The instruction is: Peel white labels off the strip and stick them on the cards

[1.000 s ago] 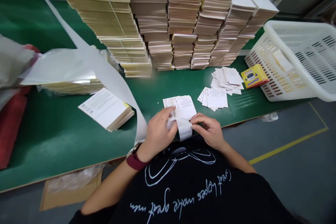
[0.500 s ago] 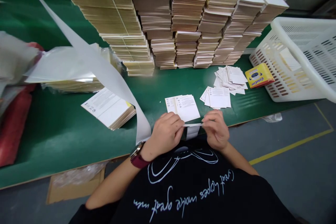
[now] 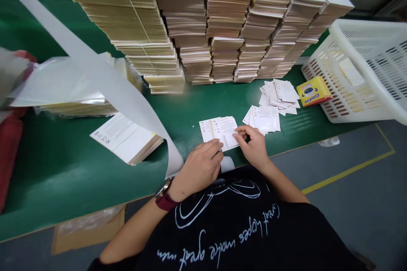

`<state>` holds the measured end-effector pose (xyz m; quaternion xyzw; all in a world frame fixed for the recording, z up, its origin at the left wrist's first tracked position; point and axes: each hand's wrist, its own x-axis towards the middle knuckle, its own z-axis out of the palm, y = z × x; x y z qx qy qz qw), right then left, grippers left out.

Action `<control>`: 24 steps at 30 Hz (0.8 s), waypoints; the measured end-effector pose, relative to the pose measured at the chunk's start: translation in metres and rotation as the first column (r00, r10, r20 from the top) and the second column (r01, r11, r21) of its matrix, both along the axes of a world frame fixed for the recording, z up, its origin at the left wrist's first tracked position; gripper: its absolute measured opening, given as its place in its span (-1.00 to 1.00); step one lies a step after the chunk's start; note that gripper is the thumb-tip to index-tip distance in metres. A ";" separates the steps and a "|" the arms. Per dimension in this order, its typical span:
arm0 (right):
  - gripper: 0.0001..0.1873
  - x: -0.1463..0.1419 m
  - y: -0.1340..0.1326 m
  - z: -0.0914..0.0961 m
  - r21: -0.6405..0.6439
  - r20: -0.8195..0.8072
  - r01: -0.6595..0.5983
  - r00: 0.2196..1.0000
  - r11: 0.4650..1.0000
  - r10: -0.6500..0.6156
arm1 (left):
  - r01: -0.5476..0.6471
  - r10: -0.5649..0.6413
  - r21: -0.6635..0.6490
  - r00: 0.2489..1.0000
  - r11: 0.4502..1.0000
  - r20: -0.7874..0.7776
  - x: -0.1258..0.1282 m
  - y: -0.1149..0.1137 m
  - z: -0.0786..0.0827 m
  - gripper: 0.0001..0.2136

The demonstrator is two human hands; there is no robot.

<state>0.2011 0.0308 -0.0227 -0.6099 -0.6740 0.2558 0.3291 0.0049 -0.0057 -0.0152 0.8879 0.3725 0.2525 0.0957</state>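
Observation:
My left hand, with a watch on its wrist, is closed at the front edge of the green table. A long white label strip runs down to it from the upper left, and the strip's curled end shows beside the fingers. My right hand pinches a small white label by its right edge. This label lies over a few overlapping printed cards, close to my left fingertips. Whether it is pressed down on the card I cannot tell.
Tall stacks of cards line the back. A bundle of printed cards lies left, by plastic-wrapped sheets. Loose cards, a yellow ColaCao packet and a white basket are on the right.
My right hand has moved forward and slightly left, bringing the small label from the strip onto the printed cards. My left hand has stayed nearly in place, turning slightly.

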 end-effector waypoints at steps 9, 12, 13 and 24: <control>-0.67 -0.004 0.002 0.001 0.103 0.471 -0.042 0.882 0.994 -0.011 | 0.016 -0.015 0.014 0.998 1.000 -0.069 0.001 0.001 0.000 -0.80; -0.56 0.001 0.006 0.005 0.081 0.517 0.019 0.854 0.997 -0.058 | 0.020 -0.019 0.007 0.998 1.000 -0.068 0.001 0.001 0.000 -0.79; -0.56 0.002 0.007 0.006 0.060 0.499 0.013 0.865 0.998 -0.042 | 0.022 -0.022 0.005 0.997 1.000 -0.070 0.001 0.001 0.000 -0.79; -0.80 0.013 0.012 0.010 -0.027 0.107 0.020 0.994 0.999 -0.017 | -0.005 0.005 -0.033 1.000 0.999 0.013 -0.002 0.000 -0.001 -0.90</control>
